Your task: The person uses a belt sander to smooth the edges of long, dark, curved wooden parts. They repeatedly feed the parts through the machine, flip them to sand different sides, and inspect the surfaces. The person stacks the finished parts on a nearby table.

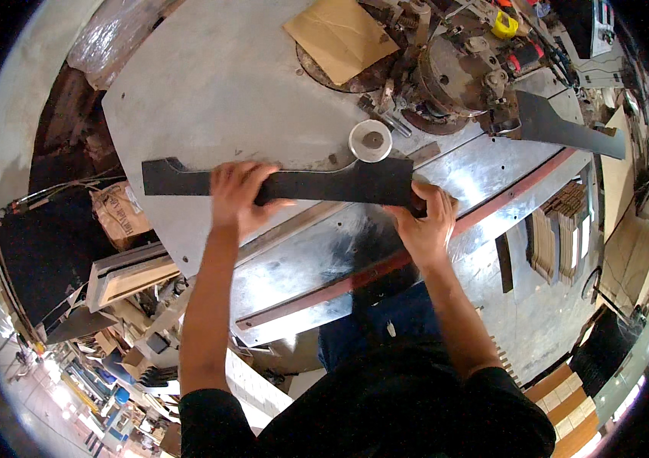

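A long, dark, flat board (324, 185) with a curved cut-out along its far edge lies across the metal table. My left hand (239, 195) is wrapped over the left half of the board, thumb on the near side. At the board's right end, my right hand (427, 220) grips the corner with thumb and fingers. Just beyond the board's wide right part is a white round disc (371, 140) with a grey centre. The board's far edge appears to meet the disc, though I cannot tell whether they touch.
A grimy machine head (450, 80) stands at the back right, near brown cardboard (342, 40) and a yellow tape measure (504, 25). Another dark shaped board (568, 130) lies right of it. Stacked wooden pieces (557, 237) are at right. A reddish strip (362, 276) runs along the near side.
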Available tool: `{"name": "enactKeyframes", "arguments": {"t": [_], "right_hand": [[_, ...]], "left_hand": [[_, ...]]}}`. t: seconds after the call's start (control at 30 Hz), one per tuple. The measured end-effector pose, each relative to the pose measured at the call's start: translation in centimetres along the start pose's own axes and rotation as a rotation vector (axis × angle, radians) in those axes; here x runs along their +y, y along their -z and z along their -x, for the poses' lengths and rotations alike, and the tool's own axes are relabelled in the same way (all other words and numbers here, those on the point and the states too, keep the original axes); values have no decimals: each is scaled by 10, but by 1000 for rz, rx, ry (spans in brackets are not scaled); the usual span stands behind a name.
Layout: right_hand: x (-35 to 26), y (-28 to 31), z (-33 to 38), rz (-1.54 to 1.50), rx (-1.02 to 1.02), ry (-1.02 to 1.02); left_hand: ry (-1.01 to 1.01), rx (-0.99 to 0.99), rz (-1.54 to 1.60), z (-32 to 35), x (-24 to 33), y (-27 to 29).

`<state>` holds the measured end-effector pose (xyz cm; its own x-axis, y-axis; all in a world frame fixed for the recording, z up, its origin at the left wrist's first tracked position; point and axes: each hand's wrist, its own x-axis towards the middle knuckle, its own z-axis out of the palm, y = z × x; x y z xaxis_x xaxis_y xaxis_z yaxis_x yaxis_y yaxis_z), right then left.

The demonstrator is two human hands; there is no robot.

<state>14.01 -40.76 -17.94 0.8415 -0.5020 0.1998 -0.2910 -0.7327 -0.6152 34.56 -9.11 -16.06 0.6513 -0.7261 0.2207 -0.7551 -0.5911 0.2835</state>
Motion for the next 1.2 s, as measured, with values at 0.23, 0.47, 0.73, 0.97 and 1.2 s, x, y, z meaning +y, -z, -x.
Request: {"name": "enactKeyframes", "arguments": {"t": [0.23, 0.47, 0.73, 0.97, 1.2], "right_hand": [[-17, -16, -1, -26, 74, -6], [-32, -31, 5, -95, 61, -114], [-65, -29, -3, -112, -88, -157], [-162, -30, 9, -506, -318, -106], [-226, 6, -12, -1558, -443, -362]], "left_hand": [[170, -38, -108, 75, -70, 61], [183, -108, 5, 108, -73, 74], [212, -93, -114, 154, -58, 90], [354, 158, -87, 258, 4, 159], [863, 155, 609, 341, 139, 214]]}}
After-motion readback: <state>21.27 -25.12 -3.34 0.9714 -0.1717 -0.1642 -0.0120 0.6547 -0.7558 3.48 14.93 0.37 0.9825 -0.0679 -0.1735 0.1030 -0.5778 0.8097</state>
